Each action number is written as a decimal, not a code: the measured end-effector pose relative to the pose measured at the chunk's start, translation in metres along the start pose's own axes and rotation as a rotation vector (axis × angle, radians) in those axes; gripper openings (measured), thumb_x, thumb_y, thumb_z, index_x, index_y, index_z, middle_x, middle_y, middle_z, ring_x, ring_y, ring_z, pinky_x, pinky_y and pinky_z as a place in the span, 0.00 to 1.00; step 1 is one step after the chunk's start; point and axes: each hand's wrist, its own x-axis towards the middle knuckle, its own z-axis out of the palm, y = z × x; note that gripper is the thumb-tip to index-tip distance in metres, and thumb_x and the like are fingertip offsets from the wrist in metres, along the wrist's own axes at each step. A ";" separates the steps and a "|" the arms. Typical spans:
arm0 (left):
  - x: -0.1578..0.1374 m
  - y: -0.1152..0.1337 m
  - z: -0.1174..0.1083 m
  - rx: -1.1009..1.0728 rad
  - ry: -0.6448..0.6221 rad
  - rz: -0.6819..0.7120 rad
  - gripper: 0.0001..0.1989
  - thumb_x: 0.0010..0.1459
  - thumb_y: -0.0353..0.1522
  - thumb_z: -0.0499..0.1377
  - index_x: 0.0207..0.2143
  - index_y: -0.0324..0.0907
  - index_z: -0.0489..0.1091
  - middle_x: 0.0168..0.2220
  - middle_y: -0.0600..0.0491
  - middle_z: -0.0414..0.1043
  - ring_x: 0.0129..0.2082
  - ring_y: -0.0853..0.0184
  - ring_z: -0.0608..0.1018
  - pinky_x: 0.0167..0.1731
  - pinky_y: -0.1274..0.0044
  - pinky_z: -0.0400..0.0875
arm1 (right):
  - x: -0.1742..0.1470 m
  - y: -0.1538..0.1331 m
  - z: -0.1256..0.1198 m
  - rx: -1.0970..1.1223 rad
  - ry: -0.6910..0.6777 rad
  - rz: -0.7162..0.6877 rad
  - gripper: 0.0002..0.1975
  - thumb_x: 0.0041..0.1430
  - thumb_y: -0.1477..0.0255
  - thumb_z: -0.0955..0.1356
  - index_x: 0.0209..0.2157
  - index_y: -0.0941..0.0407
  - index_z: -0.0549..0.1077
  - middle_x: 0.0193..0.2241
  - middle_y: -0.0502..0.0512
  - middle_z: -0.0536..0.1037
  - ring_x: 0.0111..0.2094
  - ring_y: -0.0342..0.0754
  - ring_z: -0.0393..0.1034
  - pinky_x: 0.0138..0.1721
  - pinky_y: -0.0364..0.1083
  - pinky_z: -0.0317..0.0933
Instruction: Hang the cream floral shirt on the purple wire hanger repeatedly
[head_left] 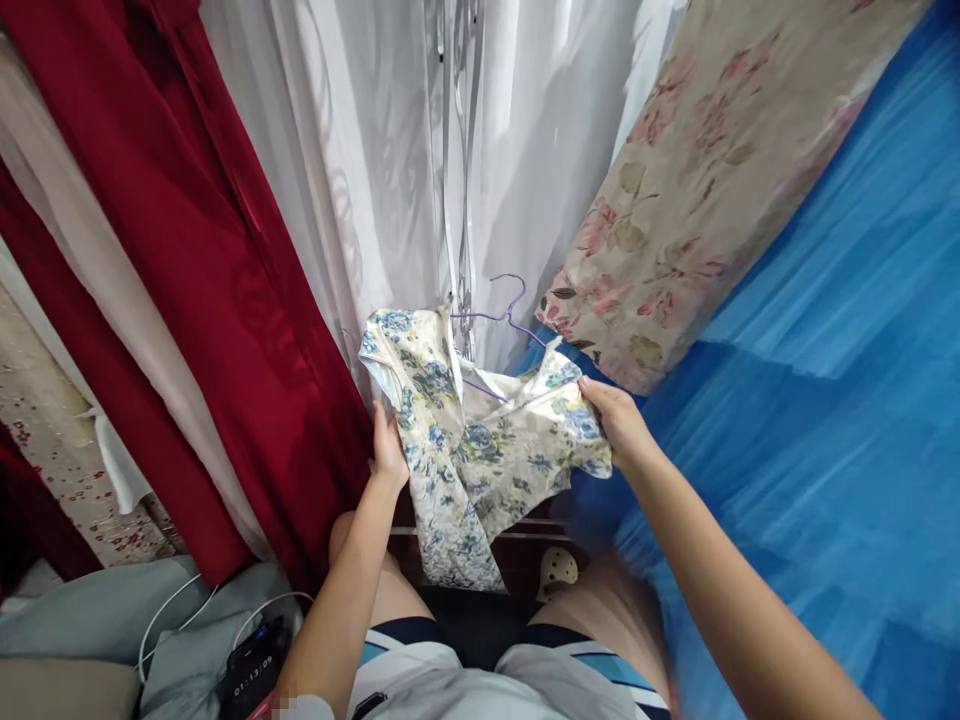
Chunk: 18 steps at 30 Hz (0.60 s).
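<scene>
Likely arranging blue-floral cream cloth garment (480, 440) on thin purple hanger (510, 314); gripping with left hand (391, 453), right hand (619, 418); needs levelling next.

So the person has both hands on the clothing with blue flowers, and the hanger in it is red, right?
Not quite: the hanger is purple, not red, as the head view shows. Both hands are on the blue-flowered clothing.
</scene>
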 end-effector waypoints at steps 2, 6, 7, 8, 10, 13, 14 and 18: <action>-0.007 0.001 -0.015 0.008 0.054 0.024 0.36 0.53 0.60 0.53 0.48 0.40 0.73 0.52 0.44 0.73 0.59 0.52 0.69 0.58 0.63 0.63 | 0.016 -0.014 0.011 -0.030 -0.054 0.015 0.12 0.50 0.61 0.74 0.27 0.55 0.78 0.22 0.55 0.79 0.19 0.49 0.71 0.22 0.46 0.66; -0.022 -0.006 -0.034 0.225 0.165 0.108 0.23 0.51 0.43 0.67 0.47 0.41 0.74 0.51 0.47 0.75 0.57 0.57 0.71 0.58 0.69 0.63 | 0.031 -0.028 0.017 -0.123 -0.196 0.082 0.13 0.48 0.60 0.75 0.28 0.56 0.78 0.22 0.57 0.80 0.20 0.50 0.72 0.22 0.46 0.66; -0.026 -0.010 -0.038 0.270 0.163 0.106 0.23 0.50 0.41 0.68 0.46 0.40 0.74 0.50 0.47 0.76 0.56 0.57 0.72 0.57 0.69 0.64 | 0.031 -0.030 0.015 -0.151 -0.221 0.093 0.14 0.48 0.59 0.75 0.28 0.56 0.78 0.22 0.56 0.80 0.20 0.50 0.72 0.21 0.45 0.66; -0.030 -0.015 -0.040 0.303 0.151 0.093 0.22 0.50 0.40 0.67 0.46 0.39 0.74 0.49 0.47 0.76 0.55 0.56 0.73 0.56 0.69 0.64 | 0.030 -0.030 0.011 -0.182 -0.248 0.106 0.15 0.48 0.58 0.75 0.28 0.56 0.78 0.22 0.56 0.80 0.20 0.50 0.72 0.21 0.45 0.65; -0.040 -0.027 -0.046 0.344 0.158 0.061 0.20 0.51 0.39 0.66 0.45 0.39 0.74 0.47 0.46 0.77 0.53 0.56 0.75 0.55 0.68 0.65 | 0.026 -0.030 0.003 -0.272 -0.312 0.124 0.17 0.49 0.55 0.74 0.29 0.56 0.77 0.23 0.56 0.80 0.20 0.50 0.72 0.22 0.46 0.65; -0.053 -0.047 -0.056 0.408 0.283 0.035 0.17 0.52 0.38 0.64 0.43 0.40 0.73 0.47 0.47 0.76 0.52 0.57 0.75 0.54 0.69 0.65 | 0.012 -0.024 0.000 -0.494 -0.262 -0.066 0.19 0.51 0.53 0.72 0.32 0.56 0.77 0.30 0.57 0.80 0.30 0.54 0.74 0.32 0.49 0.67; -0.057 -0.054 -0.060 0.429 0.340 0.027 0.17 0.51 0.38 0.63 0.43 0.40 0.73 0.46 0.48 0.76 0.52 0.57 0.75 0.53 0.69 0.65 | 0.005 -0.019 0.003 -0.569 -0.137 -0.216 0.19 0.52 0.54 0.72 0.34 0.56 0.76 0.33 0.58 0.80 0.35 0.56 0.74 0.37 0.51 0.67; -0.069 -0.073 -0.068 0.455 0.445 -0.003 0.14 0.51 0.37 0.62 0.40 0.40 0.72 0.44 0.48 0.76 0.49 0.57 0.75 0.51 0.69 0.66 | -0.045 0.031 0.037 -0.633 0.548 -0.740 0.17 0.59 0.59 0.68 0.43 0.57 0.71 0.45 0.63 0.73 0.50 0.60 0.66 0.52 0.57 0.59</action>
